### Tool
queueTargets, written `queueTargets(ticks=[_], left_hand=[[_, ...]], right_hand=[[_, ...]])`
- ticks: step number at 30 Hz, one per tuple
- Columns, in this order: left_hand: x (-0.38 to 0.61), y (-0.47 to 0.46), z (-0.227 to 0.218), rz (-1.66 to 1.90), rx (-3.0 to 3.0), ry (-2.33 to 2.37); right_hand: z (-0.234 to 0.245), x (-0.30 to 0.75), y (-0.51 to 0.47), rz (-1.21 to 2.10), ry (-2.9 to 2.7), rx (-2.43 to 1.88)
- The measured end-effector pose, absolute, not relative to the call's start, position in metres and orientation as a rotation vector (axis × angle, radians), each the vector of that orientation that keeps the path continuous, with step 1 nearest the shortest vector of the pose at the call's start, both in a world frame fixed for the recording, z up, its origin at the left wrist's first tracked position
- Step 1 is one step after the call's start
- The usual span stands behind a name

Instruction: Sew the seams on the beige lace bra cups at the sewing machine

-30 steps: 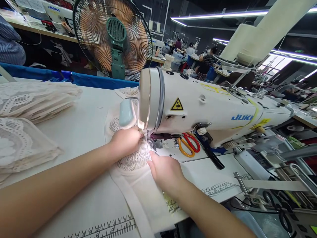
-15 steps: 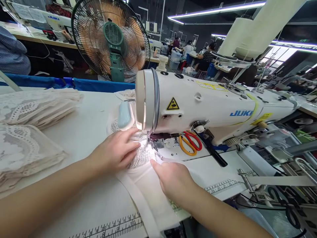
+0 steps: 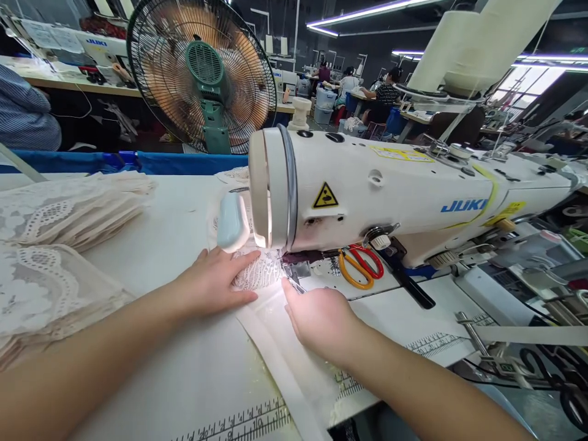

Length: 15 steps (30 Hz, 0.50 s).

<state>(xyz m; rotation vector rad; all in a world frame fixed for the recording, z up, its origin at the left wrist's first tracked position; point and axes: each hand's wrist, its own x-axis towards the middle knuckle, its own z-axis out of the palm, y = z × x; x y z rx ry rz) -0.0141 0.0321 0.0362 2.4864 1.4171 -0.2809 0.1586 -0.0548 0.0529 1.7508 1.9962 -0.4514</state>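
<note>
My left hand (image 3: pixel 218 278) lies with its fingers spread on a pale lace piece (image 3: pixel 260 272), left of the needle area of a white JUKI sewing machine (image 3: pixel 367 184). My right hand (image 3: pixel 321 315) is closed just in front of the presser foot. A slim metal tool (image 3: pixel 295 283), its kind unclear, shows at its fingertips, pointing toward the foot. Its curled fingers are partly hidden. Plain pale fabric (image 3: pixel 298 349) spreads below the lace between my hands, with a pale strip (image 3: pixel 275 373) running to the table's front edge. The needle itself is hard to make out.
Stacked lace pieces (image 3: pixel 68 214) lie at the left. Orange-and-red-handled scissors (image 3: pixel 361 267) rest under the machine arm. A pale blue rounded piece (image 3: pixel 232 220) sits beside the machine head. Behind stands a large fan (image 3: pixel 206 73); people work farther back.
My left hand has flattened, its fingers more spread and slightly lower on the lace. My right hand stays near the foot, with the metal tool closer to it. The view has shifted slightly.
</note>
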Motion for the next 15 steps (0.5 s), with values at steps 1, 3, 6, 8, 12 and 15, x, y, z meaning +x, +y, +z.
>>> queueTargets(ticks=[1, 3, 6, 8, 12, 15], left_hand=[[-0.014, 0.035, 0.036, -0.257, 2.491, 1.401], [-0.015, 0.041, 0.035, -0.173, 2.517, 1.345], [-0.018, 0.052, 0.03, -0.088, 2.547, 1.28], [-0.02, 0.058, 0.027, -0.115, 2.544, 1.287], [-0.021, 0.07, 0.021, -0.167, 2.532, 1.321], [-0.021, 0.076, 0.019, -0.182, 2.519, 1.363]], right_hand=[[0.053, 0.157, -0.054, -0.448, 1.987, 1.752], [0.055, 0.156, -0.054, -0.442, 1.978, 1.74], [0.055, 0.16, -0.058, -0.444, 2.009, 1.712], [0.054, 0.166, -0.064, -0.427, 2.071, 1.715], [0.048, 0.182, -0.082, -0.411, 2.222, 1.725], [0.045, 0.193, -0.095, -0.436, 2.331, 1.707]])
